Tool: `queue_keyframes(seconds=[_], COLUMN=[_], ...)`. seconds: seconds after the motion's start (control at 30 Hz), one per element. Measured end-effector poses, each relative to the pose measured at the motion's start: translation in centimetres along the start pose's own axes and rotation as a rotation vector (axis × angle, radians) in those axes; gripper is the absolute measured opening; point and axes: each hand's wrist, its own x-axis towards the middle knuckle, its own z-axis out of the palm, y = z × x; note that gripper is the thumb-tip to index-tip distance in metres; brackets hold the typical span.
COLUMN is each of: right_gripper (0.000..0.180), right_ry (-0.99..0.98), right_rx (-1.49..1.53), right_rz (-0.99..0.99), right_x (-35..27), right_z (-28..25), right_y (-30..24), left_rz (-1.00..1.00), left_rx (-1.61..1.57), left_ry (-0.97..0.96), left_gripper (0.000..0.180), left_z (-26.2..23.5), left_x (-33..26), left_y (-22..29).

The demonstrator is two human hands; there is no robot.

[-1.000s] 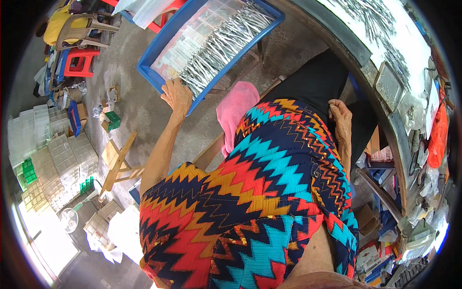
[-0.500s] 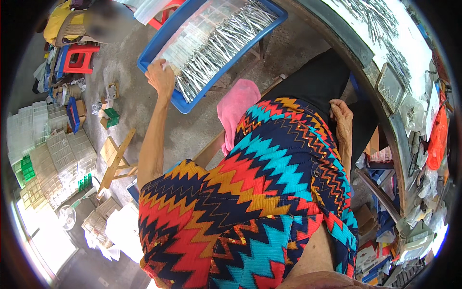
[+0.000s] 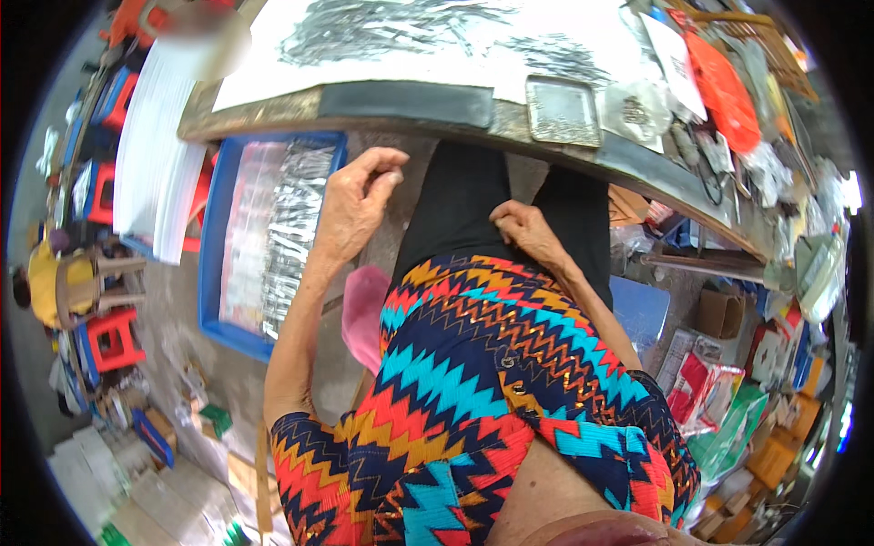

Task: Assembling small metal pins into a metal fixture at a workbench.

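Note:
My left hand (image 3: 353,205) is raised between the blue tray and the table edge, thumb and forefinger apart and nothing visible between them. Below and to its left stands the blue tray (image 3: 208,291), with many thin silvery metal strips (image 3: 296,209) lying along its right side and clear plastic sheeting (image 3: 248,232) along its left. On my dark trousers (image 3: 455,196) rests my right hand (image 3: 530,233), its fingers curled in; nothing shows in them. Ahead of both hands, piles of similar dark thin pieces (image 3: 382,32) are spread over the white tabletop (image 3: 255,77).
A square metal dish (image 3: 563,107) of small parts sits at the table's edge, beside a clear bag (image 3: 633,111) and a red plastic bag (image 3: 724,91). A pink cloth (image 3: 364,314) hangs at my left. Red stools (image 3: 116,338) and a person in yellow (image 3: 68,282) are farther left.
My view has turned right toward the table. My left hand has left the blue tray and come up near the table edge. My right hand still rests on my lap.

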Motion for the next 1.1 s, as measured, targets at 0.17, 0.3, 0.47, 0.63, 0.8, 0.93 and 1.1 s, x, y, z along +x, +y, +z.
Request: queue_keyframes(seconds=[0.17, 0.3, 0.47, 0.63, 0.8, 0.93, 1.1], right_gripper=[0.017, 0.017, 0.019, 0.02, 0.019, 0.018, 0.018], right_ry=[-0.014, -0.015, -0.018, -0.012, -0.01, -0.024, -0.033], right_rx=[0.037, 0.091, 0.127, 0.161, 0.177, 0.185, 0.162], right_rz=[0.007, -0.019, 0.001, 0.017, 0.033, 0.069, 0.039], right_x=[-0.2, -0.3, -0.3, 0.0, -0.2, -0.3, -0.3], right_z=[-0.5, -0.3, -0.3, -0.4, -0.7, -0.9, -1.2], right_y=[-0.1, -0.6, -0.1, 0.9, 0.8, 0.5, 0.6], left_rz=[0.279, 0.347, 0.428, 0.521, 0.515, 0.532, 0.48], left_rx=[0.015, 0.063, 0.203, 0.352, 0.581, 0.581, 0.601], left_ry=[-0.037, -0.003, -0.041, -0.097, -0.051, -0.004, -0.051], left_gripper=[0.016, 0.017, 0.018, 0.016, 0.013, 0.011, 0.013], left_z=[4.2, 6.5, 9.3, 12.5, 14.1, 14.5, 14.7], left_x=[6.9, 11.8, 16.8, 19.3, 20.3, 20.5, 21.0], left_y=[4.2, 5.3, 5.8, 6.5, 6.2, 5.7, 5.7])
